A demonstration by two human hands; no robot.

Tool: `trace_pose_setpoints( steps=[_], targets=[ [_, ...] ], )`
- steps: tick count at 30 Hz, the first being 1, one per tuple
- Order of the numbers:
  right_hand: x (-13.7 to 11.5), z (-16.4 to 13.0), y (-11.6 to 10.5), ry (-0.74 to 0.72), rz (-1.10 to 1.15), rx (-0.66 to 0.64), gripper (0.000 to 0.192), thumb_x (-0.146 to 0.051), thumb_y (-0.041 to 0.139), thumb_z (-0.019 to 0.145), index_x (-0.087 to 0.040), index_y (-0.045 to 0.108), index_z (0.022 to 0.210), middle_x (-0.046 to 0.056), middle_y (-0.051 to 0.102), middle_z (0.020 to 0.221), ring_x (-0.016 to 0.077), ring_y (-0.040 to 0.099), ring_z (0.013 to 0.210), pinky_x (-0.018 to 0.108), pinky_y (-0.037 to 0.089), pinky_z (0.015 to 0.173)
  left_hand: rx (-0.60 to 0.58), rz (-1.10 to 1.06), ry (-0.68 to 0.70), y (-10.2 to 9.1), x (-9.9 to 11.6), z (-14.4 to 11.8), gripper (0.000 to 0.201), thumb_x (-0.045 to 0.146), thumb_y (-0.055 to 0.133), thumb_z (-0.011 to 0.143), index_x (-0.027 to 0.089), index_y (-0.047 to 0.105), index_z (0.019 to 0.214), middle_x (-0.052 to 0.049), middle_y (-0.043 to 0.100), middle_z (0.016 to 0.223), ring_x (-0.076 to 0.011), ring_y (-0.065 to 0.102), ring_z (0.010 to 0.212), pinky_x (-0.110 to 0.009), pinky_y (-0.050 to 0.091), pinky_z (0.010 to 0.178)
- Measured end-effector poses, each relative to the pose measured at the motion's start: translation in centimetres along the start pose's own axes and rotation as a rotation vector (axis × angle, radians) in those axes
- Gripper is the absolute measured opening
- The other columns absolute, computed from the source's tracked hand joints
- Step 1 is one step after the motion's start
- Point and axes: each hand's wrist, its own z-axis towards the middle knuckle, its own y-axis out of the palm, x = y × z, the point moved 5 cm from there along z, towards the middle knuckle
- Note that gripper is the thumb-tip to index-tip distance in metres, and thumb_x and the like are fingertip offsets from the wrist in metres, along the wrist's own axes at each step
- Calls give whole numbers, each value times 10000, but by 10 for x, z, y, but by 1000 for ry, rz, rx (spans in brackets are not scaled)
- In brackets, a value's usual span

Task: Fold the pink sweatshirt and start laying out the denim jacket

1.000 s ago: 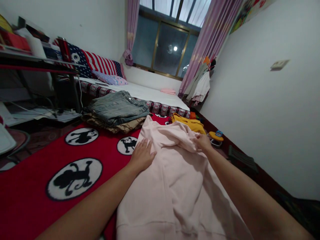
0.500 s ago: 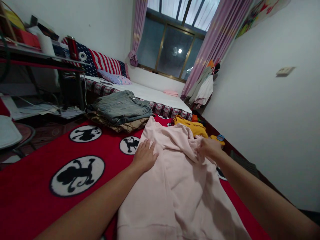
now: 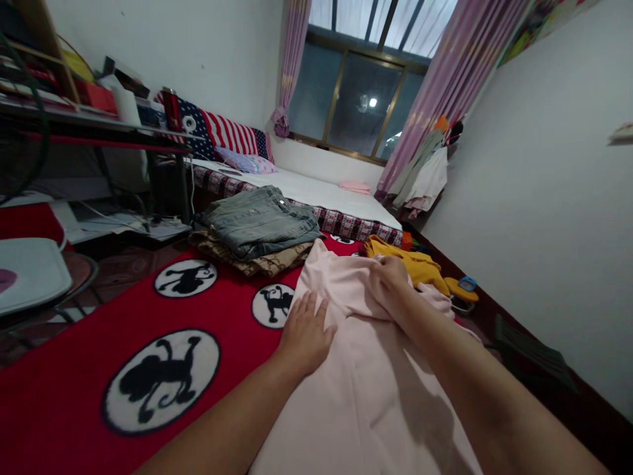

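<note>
Nearest: pink top (image 3: 346, 402) spread lengthwise on the red blanket (image 3: 64, 409), its lower end running out of view at the bottom. The lower body lies mostly flat, with a few shallow creases and a shadow on its right half.

Left hand (image 3: 306, 333): palm down on the pink top near its left edge, fingers slightly apart, gripping nothing that I can see; appears to be steadying the cloth.

Right hand (image 3: 390, 280): fingers curled together and clamped on the pink top near its upper edge. Fingertips hidden, so the exact hold cannot be told. Cloth is gathered into a thick fold running toward this hand. Beyond the right wrist, a crumpled pink part (image 3: 438, 300), perhaps a sleeve, lies loose.

Progress, judged: lower body laid out; upper part bunched, not yet flat or neatly folded. Pink top apart from the stack.

Farther: jeans (image 3: 262, 221) folded on top of tan patterned clothing (image 3: 277, 264), a pile that looks finished. Yellow clothing (image 3: 405, 257) gathered just beyond the right hand; whether neatly folded, cannot tell.

Farthest: bed (image 3: 306, 185) with a pink cloth (image 3: 354, 187) lying on it; hanging clothes (image 3: 428, 181) beside the curtain.
</note>
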Motion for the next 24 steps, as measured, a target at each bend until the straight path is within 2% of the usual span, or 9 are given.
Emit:
trace_pose_setpoints(
  steps=[3, 7, 9, 11, 14, 16, 19, 21, 24],
  targets=[
    [2, 8, -7, 99, -113, 31, 254, -294, 545, 848, -120, 709, 936, 185, 680, 939, 306, 651, 908, 362, 468, 748, 7, -18, 5, 1, 0, 0, 591, 462, 418, 936, 179, 424, 1454, -134, 319, 1548, -289, 250, 1447, -463, 218, 1179],
    [-33, 4, 2, 32, -183, 57, 305, -206, 462, 902, -137, 640, 1139, 204, 604, 1151, 280, 647, 967, 367, 459, 805, 3, -38, -1, 3, 0, -1, 595, 468, 423, 930, 180, 433, 1450, -137, 298, 1556, -295, 233, 1452, -464, 202, 1186],
    [-63, -1, 18, -67, -130, 12, 325, -189, 405, 917, -166, 628, 1153, 162, 607, 1166, 255, 631, 1005, 351, 453, 852, 6, -46, -2, 4, -1, -1, 595, 470, 426, 926, 185, 436, 1448, -131, 297, 1558, -295, 234, 1452, -468, 204, 1185],
    [-95, -10, 42, -202, -59, -96, 345, -236, 389, 927, -160, 619, 1173, 144, 617, 1177, 251, 601, 1064, 339, 443, 911, 20, -51, -3, 4, -1, 0, 588, 473, 431, 923, 193, 449, 1439, -119, 302, 1558, -295, 232, 1452, -474, 211, 1181],
    [-130, -23, 79, -365, 1, -251, 490, -264, 408, 920, -108, 452, 1382, 159, 498, 1396, 243, 474, 1261, 320, 379, 1035, 28, -47, -7, 4, -1, 0, 583, 472, 434, 920, 184, 467, 1426, -120, 318, 1551, -293, 229, 1454, -477, 214, 1180],
    [-139, -26, 99, -397, -4, -321, 566, -260, 384, 932, -92, 315, 1469, 162, 337, 1531, 255, 315, 1393, 374, 293, 1116, 17, -42, -11, 4, 0, 1, 588, 469, 435, 920, 178, 462, 1430, -129, 323, 1547, -292, 228, 1454, -471, 210, 1182],
    [-141, -21, 118, -371, -34, -410, 552, -334, 301, 977, -149, 268, 1497, 132, 184, 1600, 320, 151, 1460, 559, 180, 1138, 7, -36, -6, 3, 0, 1, 583, 457, 437, 920, 181, 460, 1433, -132, 315, 1550, -296, 232, 1452, -470, 214, 1181],
    [-142, -16, 121, -360, -50, -462, 539, -386, 261, 993, -196, 276, 1497, 108, 154, 1610, 341, 124, 1466, 621, 153, 1118, 13, -28, 1, 3, 0, 1, 571, 449, 442, 917, 179, 476, 1420, -128, 320, 1548, -298, 245, 1448, -472, 223, 1177],
    [-143, -18, 113, -386, -66, -519, 554, -431, 262, 996, -189, 299, 1493, 140, 172, 1601, 366, 160, 1454, 629, 186, 1098, 24, -18, 6, 2, -2, 2, 558, 455, 445, 915, 190, 494, 1404, -116, 329, 1547, -284, 250, 1447, -457, 220, 1178]
  ],
)
